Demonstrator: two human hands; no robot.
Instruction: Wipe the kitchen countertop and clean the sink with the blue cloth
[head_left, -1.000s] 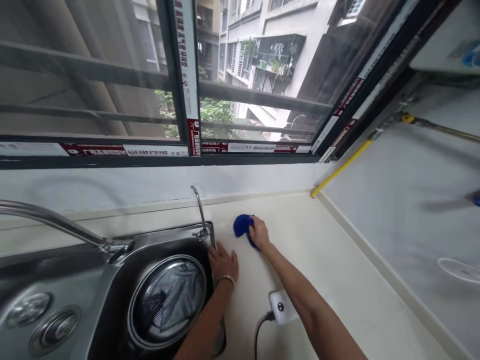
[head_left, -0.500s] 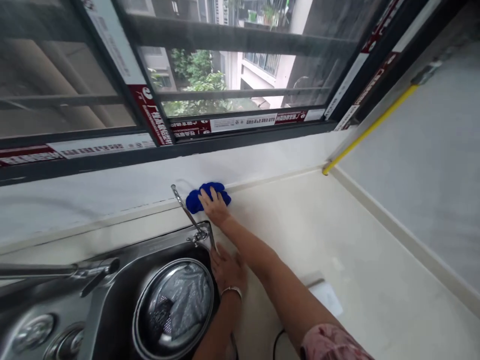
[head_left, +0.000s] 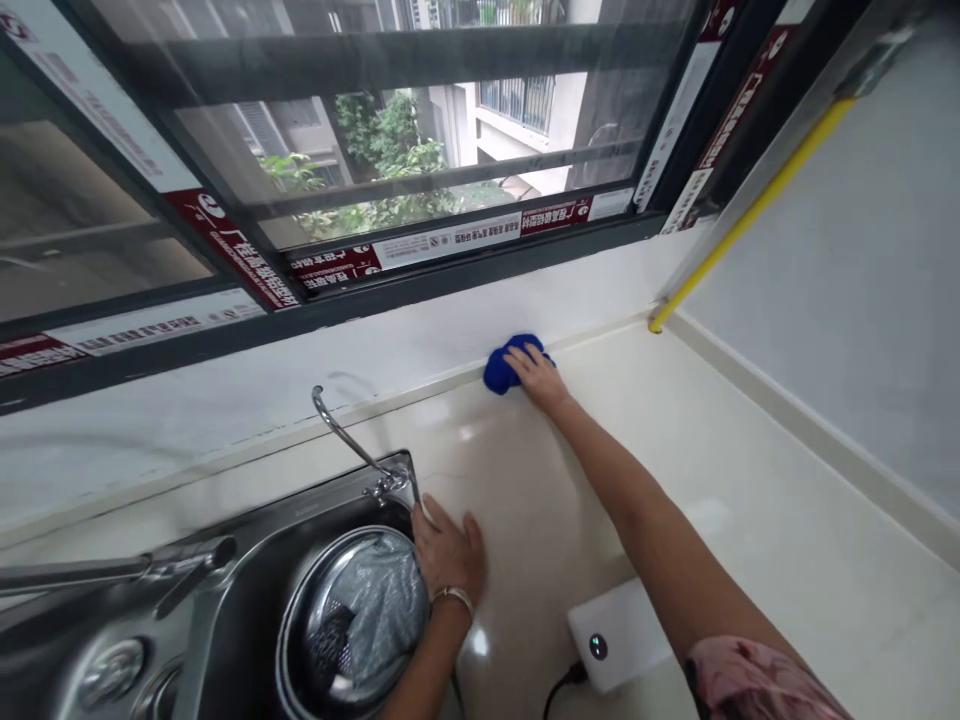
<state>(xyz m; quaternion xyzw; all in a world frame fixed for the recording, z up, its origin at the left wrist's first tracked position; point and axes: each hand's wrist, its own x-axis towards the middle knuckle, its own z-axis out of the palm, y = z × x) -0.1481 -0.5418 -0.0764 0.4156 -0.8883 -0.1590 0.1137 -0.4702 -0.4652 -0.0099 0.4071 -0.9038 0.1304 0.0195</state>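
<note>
In the sink (head_left: 240, 610), a round metal bowl (head_left: 298, 650) with a crumpled, shiny grey thing (head_left: 386, 600) and a dark holey bit inside. Right of the sink, on the pale counter (head_left: 787, 560), a white box (head_left: 622, 630) with a black cord (head_left: 559, 688). On the sink's right edge, the left hand (head_left: 450, 555), thumb wide, no thing in its grip. Behind the sink, off to the right, by the wall (head_left: 450, 330), the blue cloth (head_left: 499, 374) under the right hand (head_left: 538, 380), fingers a little apart on top. Farther behind the sink, a window (head_left: 480, 262); far right, a yellow pipe (head_left: 750, 218).
</note>
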